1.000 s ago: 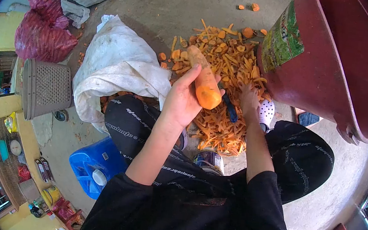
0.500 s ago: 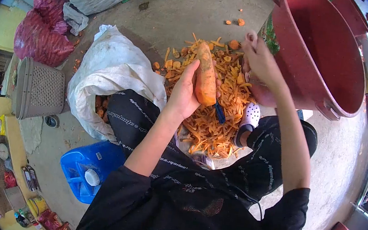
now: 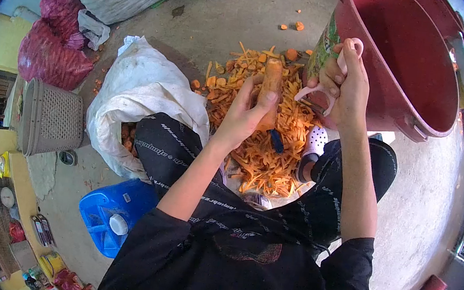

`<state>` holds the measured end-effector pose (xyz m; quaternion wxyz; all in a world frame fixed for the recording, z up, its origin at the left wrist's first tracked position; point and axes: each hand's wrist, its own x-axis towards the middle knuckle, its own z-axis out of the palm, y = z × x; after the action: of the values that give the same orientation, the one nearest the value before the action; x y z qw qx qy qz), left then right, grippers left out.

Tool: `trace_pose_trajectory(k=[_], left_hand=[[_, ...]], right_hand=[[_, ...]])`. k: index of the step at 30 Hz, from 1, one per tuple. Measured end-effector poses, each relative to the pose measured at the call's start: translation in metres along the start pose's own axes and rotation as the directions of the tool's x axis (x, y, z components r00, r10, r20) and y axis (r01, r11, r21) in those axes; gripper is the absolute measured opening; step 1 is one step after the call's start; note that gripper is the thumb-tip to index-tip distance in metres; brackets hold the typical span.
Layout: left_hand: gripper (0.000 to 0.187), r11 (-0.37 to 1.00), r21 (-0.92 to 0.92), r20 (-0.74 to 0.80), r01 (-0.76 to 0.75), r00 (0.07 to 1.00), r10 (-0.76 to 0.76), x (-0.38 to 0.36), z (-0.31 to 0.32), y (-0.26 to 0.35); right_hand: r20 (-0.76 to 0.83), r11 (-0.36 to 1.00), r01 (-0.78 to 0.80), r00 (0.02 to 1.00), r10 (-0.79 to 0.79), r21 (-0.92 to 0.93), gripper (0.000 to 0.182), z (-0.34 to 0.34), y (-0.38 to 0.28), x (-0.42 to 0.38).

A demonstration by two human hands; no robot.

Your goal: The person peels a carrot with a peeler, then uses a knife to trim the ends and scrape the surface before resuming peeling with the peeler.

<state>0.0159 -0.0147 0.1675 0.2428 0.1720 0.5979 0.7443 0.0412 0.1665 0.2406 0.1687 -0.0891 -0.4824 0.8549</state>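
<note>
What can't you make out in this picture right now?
All in the head view:
- The far side of the carrot: turned away, partly behind the left hand.
- Blade edge of the pink peeler: too small.
- The full label on the red tub: partly behind the right hand.
- How full the white sack is: its cloth hides most contents.

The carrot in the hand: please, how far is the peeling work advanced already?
Much peeling looks done: a broad heap of peelings lies on the floor. The left hand holds a carrot with brownish patches, so it seems unfinished; the right hand holds a peeler apart from it. Probably left to do are the roots in the mouth of the white sack; how many, I cannot tell.
</note>
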Motion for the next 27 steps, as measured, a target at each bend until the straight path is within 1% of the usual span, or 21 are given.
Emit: trace_pose_trajectory(k=[3, 4, 5, 6, 9, 10, 12, 15, 18, 21, 23, 24, 26, 27], left_hand=[[0.045, 0.995, -0.064, -0.042, 0.080, 0.996, -0.083, -0.002, 0.004, 0.003], [0.044, 0.963, -0.222, -0.015, 0.152, 0.987, -0.159, -0.001, 0.002, -0.002], [0.043, 0.902, -0.372, 0.024, 0.219, 0.974, -0.227, 0.001, -0.001, -0.006], [0.042, 0.813, -0.509, 0.074, 0.283, 0.955, -0.287, 0.001, -0.002, -0.009], [0.041, 0.691, -0.632, 0.114, 0.350, 0.924, -0.364, -0.001, 0.000, -0.008], [0.041, 0.674, -0.652, 0.141, 0.347, 0.929, -0.342, -0.001, -0.001, -0.011], [0.041, 0.640, -0.688, 0.193, 0.342, 0.936, -0.293, -0.002, -0.004, -0.015], [0.040, 0.638, -0.686, 0.084, 0.350, 0.909, -0.409, -0.001, 0.003, -0.009], [0.041, 0.572, -0.746, 0.138, 0.340, 0.920, -0.368, -0.001, -0.001, -0.014], [0.040, 0.574, -0.742, 0.145, 0.346, 0.919, -0.366, -0.001, -0.001, -0.017], [0.038, 0.580, -0.748, 0.148, 0.323, 0.932, -0.330, -0.002, -0.001, -0.018], [0.038, 0.583, -0.750, 0.150, 0.313, 0.939, -0.311, -0.003, 0.000, -0.017], [0.037, 0.659, -0.694, 0.088, 0.289, 0.943, -0.322, -0.007, 0.015, -0.008], [0.037, 0.695, -0.663, 0.055, 0.277, 0.945, -0.323, -0.011, 0.022, -0.003]], right_hand=[[0.026, 0.996, -0.030, 0.999, 0.028, 0.085, 0.024, 0.008, -0.002, -0.005], [0.021, 0.994, -0.054, 0.998, 0.053, 0.090, 0.024, 0.012, -0.002, -0.009], [0.016, 0.992, -0.078, 0.997, 0.076, 0.095, 0.024, 0.017, 0.000, -0.012], [0.011, 0.990, -0.101, 0.995, 0.101, 0.100, 0.023, 0.021, 0.002, -0.014], [-0.007, 0.991, -0.129, 0.992, 0.129, 0.028, 0.023, 0.030, 0.021, -0.020], [-0.021, 0.990, -0.137, 0.990, 0.138, 0.030, 0.022, 0.033, 0.025, -0.022], [0.010, 0.991, -0.130, 0.991, 0.130, 0.007, 0.023, 0.038, 0.031, -0.023], [0.042, 0.993, -0.119, 0.992, 0.119, 0.009, 0.024, 0.038, 0.037, -0.023], [0.059, 0.990, -0.142, 0.988, 0.140, 0.016, 0.024, 0.036, 0.039, -0.022], [0.039, 0.988, -0.154, 0.987, 0.154, 0.008, 0.024, 0.036, 0.040, -0.022], [0.017, 0.985, -0.175, 0.984, 0.175, 0.003, 0.024, 0.036, 0.040, -0.021], [0.008, 0.988, -0.151, 0.988, 0.152, -0.015, 0.024, 0.035, 0.041, -0.019], [-0.010, 0.993, -0.104, 0.995, 0.104, -0.052, 0.024, 0.031, 0.044, -0.011], [0.012, 0.992, -0.125, 0.992, 0.125, -0.034, 0.024, 0.029, 0.044, -0.008]])
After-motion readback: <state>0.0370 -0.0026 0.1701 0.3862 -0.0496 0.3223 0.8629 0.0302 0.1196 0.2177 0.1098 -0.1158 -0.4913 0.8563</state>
